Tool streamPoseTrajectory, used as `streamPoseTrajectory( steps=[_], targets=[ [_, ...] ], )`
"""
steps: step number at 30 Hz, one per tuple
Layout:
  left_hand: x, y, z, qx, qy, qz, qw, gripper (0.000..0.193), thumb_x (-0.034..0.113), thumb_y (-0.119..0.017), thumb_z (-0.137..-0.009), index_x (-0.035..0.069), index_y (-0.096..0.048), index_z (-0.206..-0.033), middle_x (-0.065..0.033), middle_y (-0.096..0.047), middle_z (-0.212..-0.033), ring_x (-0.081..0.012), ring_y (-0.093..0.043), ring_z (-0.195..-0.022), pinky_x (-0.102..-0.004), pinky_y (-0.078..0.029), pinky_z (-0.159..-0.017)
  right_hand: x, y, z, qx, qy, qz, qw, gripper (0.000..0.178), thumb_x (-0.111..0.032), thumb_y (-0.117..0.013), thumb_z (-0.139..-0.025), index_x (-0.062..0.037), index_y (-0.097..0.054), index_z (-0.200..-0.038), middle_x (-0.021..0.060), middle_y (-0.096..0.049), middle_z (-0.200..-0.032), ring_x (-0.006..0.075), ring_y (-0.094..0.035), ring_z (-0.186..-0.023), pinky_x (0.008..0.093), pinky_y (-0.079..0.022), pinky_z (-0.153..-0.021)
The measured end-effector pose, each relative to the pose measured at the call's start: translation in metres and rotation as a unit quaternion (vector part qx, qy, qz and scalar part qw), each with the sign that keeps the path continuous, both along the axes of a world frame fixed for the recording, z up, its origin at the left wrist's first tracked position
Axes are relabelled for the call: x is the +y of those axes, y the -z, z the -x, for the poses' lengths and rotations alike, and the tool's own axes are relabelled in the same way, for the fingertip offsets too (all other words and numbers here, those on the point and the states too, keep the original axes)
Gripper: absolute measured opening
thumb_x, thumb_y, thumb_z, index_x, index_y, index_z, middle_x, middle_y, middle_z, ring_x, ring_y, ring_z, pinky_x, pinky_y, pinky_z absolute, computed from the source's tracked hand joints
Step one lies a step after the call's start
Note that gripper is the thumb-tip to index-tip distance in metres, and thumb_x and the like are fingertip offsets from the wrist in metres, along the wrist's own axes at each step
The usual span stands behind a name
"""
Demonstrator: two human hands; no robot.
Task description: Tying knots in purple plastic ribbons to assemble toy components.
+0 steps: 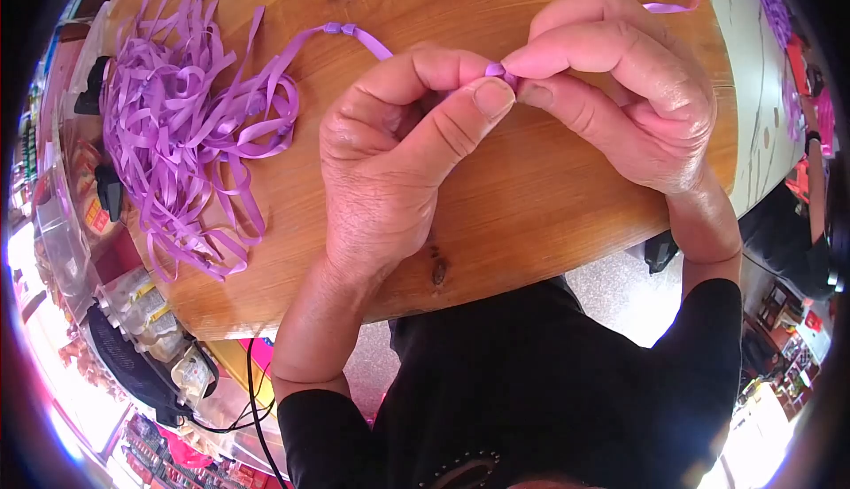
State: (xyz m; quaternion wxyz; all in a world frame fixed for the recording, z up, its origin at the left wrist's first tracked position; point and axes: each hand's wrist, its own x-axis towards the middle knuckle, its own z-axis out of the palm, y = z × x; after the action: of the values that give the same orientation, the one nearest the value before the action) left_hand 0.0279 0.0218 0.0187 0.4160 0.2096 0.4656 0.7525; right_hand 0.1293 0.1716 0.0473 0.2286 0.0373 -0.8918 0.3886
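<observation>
Above the middle of a wooden table (549, 210), both my hands meet on a purple ribbon (495, 70). My left hand (398, 143) pinches it between thumb and forefinger. Close against it, my right hand (620, 81) grips the same small folded or knotted bit with its thumb and fingertips. From my left hand the ribbon runs back left, with a small knot (339, 28) in it, toward a big tangled heap of purple ribbons (177, 108). A further stretch of ribbon (677, 6) curves behind my right hand. Most of the piece between the fingertips is hidden.
At the right, a white marble-patterned surface (753, 90) adjoins the table, with more purple ribbon (768, 2) on it. Another person's arm (813, 179) shows at the far right. Black cables (254, 391) hang by the table's lower left edge, near clear plastic packages (155, 312).
</observation>
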Motion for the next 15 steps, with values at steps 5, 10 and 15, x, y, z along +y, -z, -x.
streamPoseTrajectory(
  steps=[5, 10, 15],
  targets=[
    [-0.004, 0.004, 0.005, -0.072, 0.055, -0.028, 0.995, 0.011, -0.001, -0.064, -0.082, 0.0, -0.063, -0.093, 0.0, -0.062, -0.085, -0.0044, -0.055, -0.081, -0.0171, -0.044, -0.073, 0.004, 0.006, 0.0, 0.021, -0.033, 0.063, 0.997, 0.018, 0.011, -0.067, -0.07, -0.0007, -0.064, -0.084, 0.0076, -0.057, -0.082, 0.0138, -0.054, -0.071, 0.0228, -0.042, -0.06],
    [-0.003, 0.004, 0.003, -0.046, 0.068, -0.022, 0.996, 0.014, -0.001, -0.062, -0.083, 0.0, -0.062, -0.097, -0.003, -0.062, -0.087, -0.0056, -0.049, -0.069, -0.0185, -0.037, -0.061, 0.005, 0.006, -0.004, 0.009, -0.048, 0.08, 0.996, 0.019, 0.012, -0.062, -0.073, -0.0002, -0.06, -0.087, 0.0072, -0.055, -0.083, 0.013, -0.051, -0.072, 0.0231, -0.04, -0.062],
    [-0.001, 0.008, -0.001, 0.14, 0.045, -0.034, 0.989, 0.018, 0.002, -0.061, -0.083, 0.0, -0.061, -0.102, -0.008, -0.064, -0.091, -0.0049, -0.042, -0.056, -0.0189, -0.031, -0.049, 0.008, 0.013, -0.003, -0.001, -0.038, 0.148, 0.988, 0.017, 0.012, -0.056, -0.078, 0.0001, -0.056, -0.09, 0.0067, -0.052, -0.084, 0.0126, -0.049, -0.074, 0.0233, -0.04, -0.065]
  ],
)
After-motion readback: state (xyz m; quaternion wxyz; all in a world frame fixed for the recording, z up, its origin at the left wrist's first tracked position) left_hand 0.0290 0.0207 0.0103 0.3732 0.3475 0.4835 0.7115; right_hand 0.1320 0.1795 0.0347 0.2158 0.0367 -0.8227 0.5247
